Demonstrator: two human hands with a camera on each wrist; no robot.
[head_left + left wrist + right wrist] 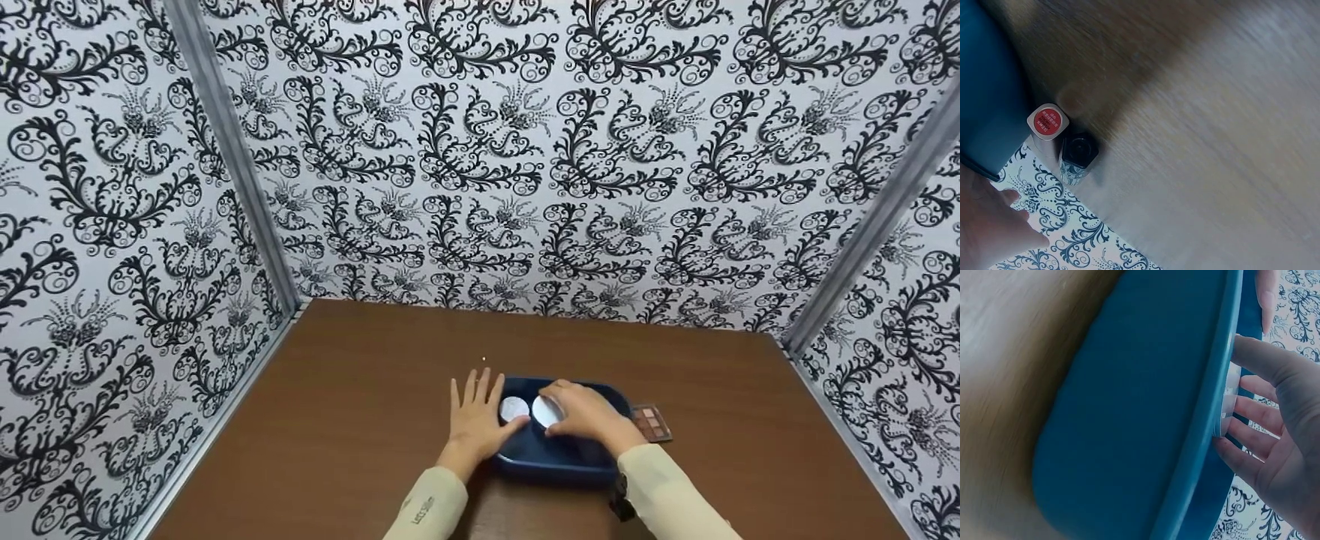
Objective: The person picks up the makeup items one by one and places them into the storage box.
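On the brown wooden bench (360, 390), head view first: there's a dark blue, rounded rectangular tray (551, 471) with two round white-topped containers, the left one (514, 409) and the right one (547, 412), sitting side by side within its rim. The right hand (589, 412) is clasped round the right one. The left hand (476, 424) has its fingers spread, thumb reaching over the tray by the left one; can't tell if it's touching. A small flat makeup palette in pinks and browns (651, 423) lies just beside the tray.

Left wrist view: a beige squarish tube with a round red label (1047, 121) and a black-capped bottle (1079, 149) are next to each other, just outside the tray.

Right wrist view: thumb one side, fingers the other, on a clear-sided container, base hidden by the tray wall.

My guess, they're positioning containers in the tray, though lifting out is possible. Either way, next move probably wants a straight up-or-down motion, no bumping the neighbour.
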